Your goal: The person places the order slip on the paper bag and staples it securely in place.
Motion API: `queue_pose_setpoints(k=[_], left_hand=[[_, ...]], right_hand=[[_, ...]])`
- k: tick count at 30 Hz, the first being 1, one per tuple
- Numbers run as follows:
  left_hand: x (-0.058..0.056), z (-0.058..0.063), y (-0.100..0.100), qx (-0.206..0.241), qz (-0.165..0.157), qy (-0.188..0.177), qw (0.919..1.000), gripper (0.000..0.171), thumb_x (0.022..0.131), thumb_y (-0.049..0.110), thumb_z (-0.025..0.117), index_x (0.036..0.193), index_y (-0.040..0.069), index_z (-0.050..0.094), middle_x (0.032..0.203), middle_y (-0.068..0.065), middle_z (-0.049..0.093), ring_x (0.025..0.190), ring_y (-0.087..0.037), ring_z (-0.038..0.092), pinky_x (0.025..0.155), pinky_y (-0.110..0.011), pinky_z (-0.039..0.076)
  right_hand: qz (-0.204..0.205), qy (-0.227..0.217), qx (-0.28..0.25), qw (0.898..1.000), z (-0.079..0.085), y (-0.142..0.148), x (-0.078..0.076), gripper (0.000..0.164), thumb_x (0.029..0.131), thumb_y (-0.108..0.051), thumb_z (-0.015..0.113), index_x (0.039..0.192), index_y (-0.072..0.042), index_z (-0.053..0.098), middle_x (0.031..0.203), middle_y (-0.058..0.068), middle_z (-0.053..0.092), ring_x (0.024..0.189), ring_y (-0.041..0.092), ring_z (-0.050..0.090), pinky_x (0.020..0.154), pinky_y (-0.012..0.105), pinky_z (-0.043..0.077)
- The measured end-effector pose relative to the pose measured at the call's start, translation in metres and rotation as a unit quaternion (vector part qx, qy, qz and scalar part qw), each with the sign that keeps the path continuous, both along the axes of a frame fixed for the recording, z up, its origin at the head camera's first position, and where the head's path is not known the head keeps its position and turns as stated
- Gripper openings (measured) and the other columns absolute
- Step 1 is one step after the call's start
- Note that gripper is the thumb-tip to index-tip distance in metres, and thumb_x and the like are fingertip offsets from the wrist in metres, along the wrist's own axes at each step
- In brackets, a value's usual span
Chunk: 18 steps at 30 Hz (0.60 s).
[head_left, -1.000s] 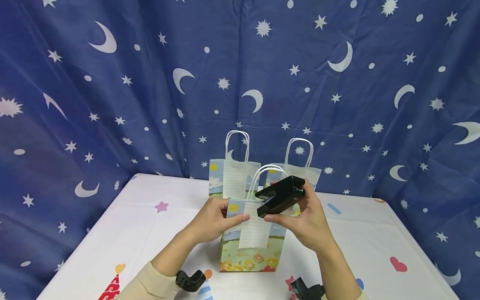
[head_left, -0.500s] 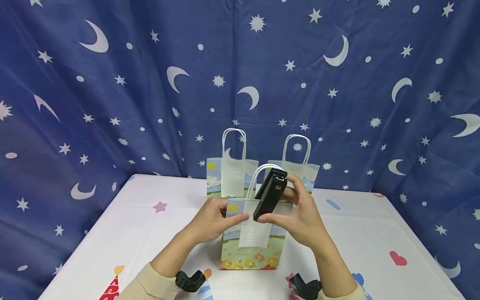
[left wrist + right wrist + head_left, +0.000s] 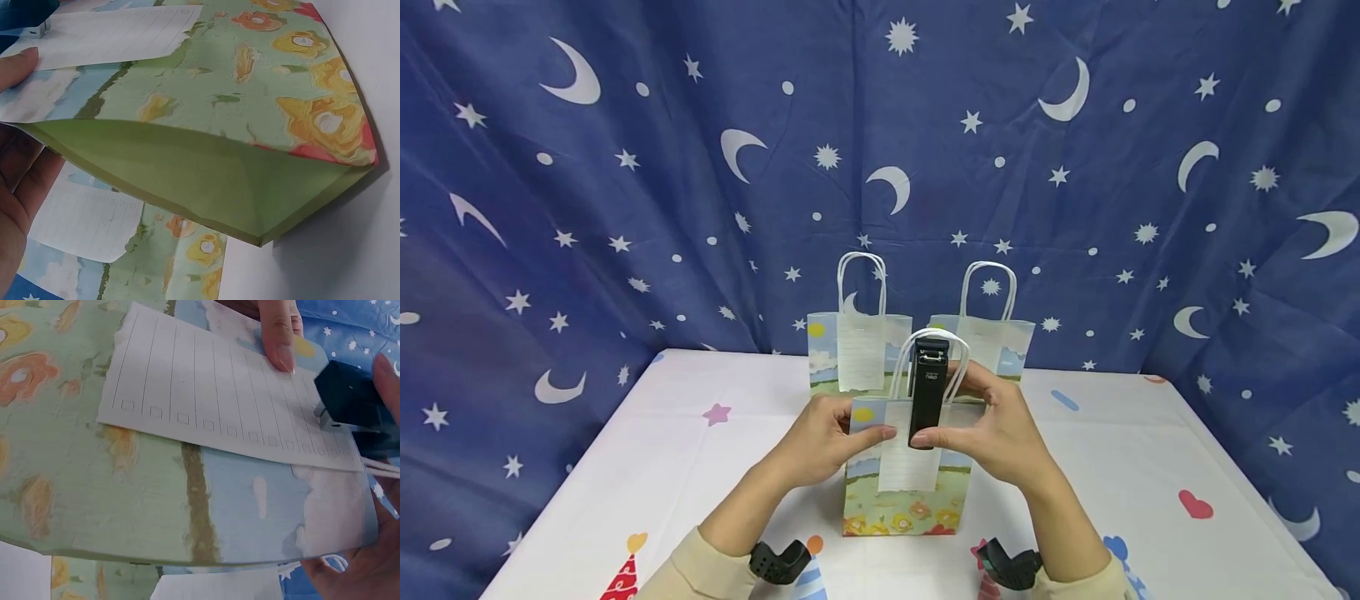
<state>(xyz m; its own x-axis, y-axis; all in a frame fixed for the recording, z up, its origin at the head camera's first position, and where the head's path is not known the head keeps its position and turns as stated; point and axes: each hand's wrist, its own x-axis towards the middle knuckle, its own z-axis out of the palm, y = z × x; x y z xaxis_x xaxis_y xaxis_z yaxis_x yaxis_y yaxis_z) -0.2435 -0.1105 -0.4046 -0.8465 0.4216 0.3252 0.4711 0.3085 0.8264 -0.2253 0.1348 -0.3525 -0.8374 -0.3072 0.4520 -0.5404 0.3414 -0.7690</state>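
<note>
A floral paper gift bag (image 3: 906, 515) with white twisted handles stands upright in front. My left hand (image 3: 812, 442) pinches its upper left edge, thumb on a white lined slip (image 3: 904, 467) that lies against the bag's front. My right hand (image 3: 1000, 433) grips a black stapler (image 3: 929, 392), held upright at the top of the bag between the handles. In the right wrist view the stapler's metal nose (image 3: 328, 419) is over the slip's upper end, with the jaws around the bag's rim. Whether it presses the paper is unclear. The left wrist view shows the bag's folded green side (image 3: 175, 162).
Two similar bags, one back left (image 3: 823, 350) and one back right (image 3: 1021, 340), stand behind, each with a white slip on its front. A printed white tablecloth (image 3: 1135, 467) covers the table. Behind it hangs a blue star curtain (image 3: 700, 167).
My right hand has turned the stapler from a slant to upright and brought it leftward onto the bag's top edge, between the handles. The left hand keeps its hold. The head view has shifted slightly.
</note>
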Motion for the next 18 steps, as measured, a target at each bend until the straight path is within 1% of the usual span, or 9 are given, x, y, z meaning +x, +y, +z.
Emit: queue_pose_setpoints(k=[2, 4, 6, 9, 12, 13, 15, 16, 18], left_hand=[[-0.001, 0.000, 0.000, 0.006, 0.000, -0.002, 1.0000, 0.059, 0.083, 0.041, 0.074, 0.056, 0.010, 0.032, 0.049, 0.008, 0.022, 0.044, -0.004, 0.021, 0.044, -0.021, 0.021], [-0.002, -0.001, -0.001, 0.015, -0.004, -0.002, 0.9999, 0.056, 0.083, 0.038, 0.075, 0.056, 0.010, 0.034, 0.048, 0.008, 0.023, 0.043, -0.004, 0.021, 0.043, -0.021, 0.021], [-0.003, -0.002, -0.001, 0.024, -0.008, -0.005, 0.9997, 0.053, 0.083, 0.034, 0.076, 0.056, 0.009, 0.037, 0.047, 0.007, 0.024, 0.043, -0.004, 0.022, 0.044, -0.021, 0.021], [-0.004, -0.003, -0.001, 0.027, -0.015, -0.011, 0.9995, 0.039, 0.084, 0.034, 0.075, 0.062, 0.011, 0.052, 0.048, 0.005, 0.027, 0.042, -0.004, 0.024, 0.043, -0.021, 0.022], [-0.005, -0.003, -0.001, 0.019, -0.020, -0.019, 0.9995, 0.022, 0.085, 0.037, 0.074, 0.078, 0.018, 0.067, 0.049, 0.005, 0.034, 0.043, -0.004, 0.028, 0.043, -0.022, 0.025], [-0.006, -0.003, -0.002, 0.018, -0.023, -0.022, 0.9993, 0.017, 0.086, 0.037, 0.073, 0.087, 0.021, 0.070, 0.051, 0.006, 0.042, 0.044, -0.004, 0.033, 0.043, -0.022, 0.028], [-0.006, -0.003, -0.002, 0.019, -0.035, -0.030, 0.9987, 0.018, 0.087, 0.036, 0.072, 0.098, 0.023, 0.070, 0.062, 0.006, 0.058, 0.049, -0.005, 0.047, 0.047, -0.022, 0.039], [-0.007, -0.003, -0.002, 0.023, -0.044, -0.037, 0.9981, 0.022, 0.087, 0.035, 0.072, 0.106, 0.024, 0.069, 0.071, 0.006, 0.064, 0.055, -0.007, 0.054, 0.051, -0.023, 0.045], [-0.006, -0.003, -0.001, 0.037, -0.058, -0.052, 0.9963, 0.031, 0.087, 0.030, 0.074, 0.116, 0.026, 0.064, 0.089, 0.004, 0.070, 0.067, -0.011, 0.064, 0.061, -0.028, 0.053]], right_hand=[[0.003, -0.001, 0.002, 1.000, -0.001, 0.000, -0.001, 0.064, 0.060, -0.029, 0.093, 0.118, -0.026, 0.064, 0.106, -0.007, 0.071, 0.102, 0.010, 0.066, 0.089, 0.031, 0.053], [0.008, 0.000, -0.001, 1.000, -0.008, 0.002, -0.006, 0.063, 0.061, -0.033, 0.092, 0.117, -0.029, 0.064, 0.105, -0.008, 0.071, 0.099, 0.011, 0.067, 0.087, 0.030, 0.053], [0.010, -0.004, -0.008, 1.000, -0.009, 0.002, -0.007, 0.062, 0.062, -0.031, 0.092, 0.117, -0.027, 0.064, 0.104, -0.007, 0.071, 0.097, 0.012, 0.068, 0.085, 0.030, 0.054], [0.012, -0.011, -0.020, 1.000, -0.011, 0.001, -0.008, 0.060, 0.063, -0.029, 0.091, 0.117, -0.026, 0.065, 0.104, -0.005, 0.071, 0.095, 0.013, 0.068, 0.084, 0.031, 0.055], [0.019, -0.012, -0.035, 0.999, -0.012, 0.000, -0.008, 0.059, 0.063, -0.026, 0.091, 0.116, -0.024, 0.066, 0.104, -0.003, 0.071, 0.095, 0.015, 0.069, 0.083, 0.032, 0.055], [0.023, -0.013, -0.041, 0.999, -0.012, 0.000, -0.008, 0.059, 0.063, -0.025, 0.091, 0.116, -0.023, 0.066, 0.104, -0.002, 0.071, 0.096, 0.016, 0.069, 0.082, 0.032, 0.056], [0.032, -0.017, -0.056, 0.998, -0.013, -0.002, -0.009, 0.058, 0.064, -0.021, 0.091, 0.116, -0.022, 0.066, 0.104, 0.000, 0.071, 0.096, 0.018, 0.069, 0.081, 0.033, 0.056], [0.037, -0.020, -0.065, 0.997, -0.014, -0.002, -0.009, 0.058, 0.064, -0.019, 0.091, 0.117, -0.021, 0.066, 0.104, 0.001, 0.071, 0.096, 0.019, 0.069, 0.081, 0.034, 0.057], [0.042, -0.025, -0.077, 0.996, -0.015, -0.003, -0.009, 0.058, 0.065, -0.016, 0.090, 0.118, -0.021, 0.066, 0.105, 0.002, 0.071, 0.096, 0.020, 0.070, 0.080, 0.034, 0.057]])
